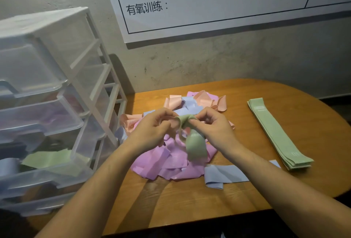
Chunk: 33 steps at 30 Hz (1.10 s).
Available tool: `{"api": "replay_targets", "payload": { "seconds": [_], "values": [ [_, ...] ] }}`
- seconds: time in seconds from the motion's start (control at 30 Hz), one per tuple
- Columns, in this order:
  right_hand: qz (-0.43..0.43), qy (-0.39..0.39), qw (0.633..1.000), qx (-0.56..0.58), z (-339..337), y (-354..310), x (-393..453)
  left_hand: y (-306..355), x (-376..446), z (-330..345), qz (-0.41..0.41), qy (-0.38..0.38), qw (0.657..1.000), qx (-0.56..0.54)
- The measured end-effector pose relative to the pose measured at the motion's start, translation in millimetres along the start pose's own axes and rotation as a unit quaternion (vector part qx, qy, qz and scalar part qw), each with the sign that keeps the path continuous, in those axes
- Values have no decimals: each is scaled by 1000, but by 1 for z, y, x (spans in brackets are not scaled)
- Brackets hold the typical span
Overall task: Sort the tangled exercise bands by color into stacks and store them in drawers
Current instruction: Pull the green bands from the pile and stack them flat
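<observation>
A: Head view first. What surface and room do you see?

B: I see a wooden table [275, 180] with a rounded right end, pushed against a rough grey wall [228, 61]. On the wall hangs a white chart [209, 4] with black lines and printed characters.

A: And the containers?

B: At the left stands a plastic drawer unit [57, 95], white frame and clear drawers [38, 123]. One lower drawer is pulled out; a green band [47, 159] and a blue one lie inside it. A higher drawer shows something purple, but it is blurred.

A: Where are the bands?

B: The tangled pile [171, 160] lies in the middle of the table: purple bands in front, pink and blue ones behind. One blue band [222, 177] lies flat just beside the pile, at the near right. A stack of green bands [277, 133] lies well apart at the right; its long axis runs from the far side toward the near right edge.

A: And the hands?

B: Both are close together above the pile. The left hand [152, 129] and the right hand [212, 125] each pinch the top of one green band [193, 142]; its loose end hangs down toward the pile.
</observation>
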State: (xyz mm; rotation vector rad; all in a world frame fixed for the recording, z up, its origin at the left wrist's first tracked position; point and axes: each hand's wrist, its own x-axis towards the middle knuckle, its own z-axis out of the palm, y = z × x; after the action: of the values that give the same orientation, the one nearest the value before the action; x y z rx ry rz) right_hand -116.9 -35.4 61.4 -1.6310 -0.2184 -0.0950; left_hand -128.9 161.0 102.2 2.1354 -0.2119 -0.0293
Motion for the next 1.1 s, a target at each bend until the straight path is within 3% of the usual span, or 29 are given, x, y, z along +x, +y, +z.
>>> {"api": "replay_targets", "payload": {
  "seconds": [0.1,0.2,0.4,0.5,0.57,0.7,0.8,0.97,1.1],
  "values": [
    [-8,37,998,-41,-5,-1,-5,-5,2,8,9,51,997,59],
    [6,33,999,-37,-8,-3,-6,-9,3,11,19,51,996,75],
    [90,39,988,121,-18,-14,-1,-8,-2,7,-8,8,997,82],
    [134,28,967,216,-24,-15,0,-11,-1,1,15,-23,982,186],
    [147,28,967,206,-26,-13,1,-11,-1,1,36,-30,972,230],
    [148,25,967,208,-28,-10,0,-13,-5,4,1,-5,1000,16],
    [157,39,961,226,-27,-5,1,-9,-7,3,-47,31,982,-180],
    [145,40,980,133,-22,6,1,-9,-3,7,-74,38,921,-381],
    [138,50,987,62,-18,15,2,-7,5,3,-132,76,798,-583]
  ]
}}
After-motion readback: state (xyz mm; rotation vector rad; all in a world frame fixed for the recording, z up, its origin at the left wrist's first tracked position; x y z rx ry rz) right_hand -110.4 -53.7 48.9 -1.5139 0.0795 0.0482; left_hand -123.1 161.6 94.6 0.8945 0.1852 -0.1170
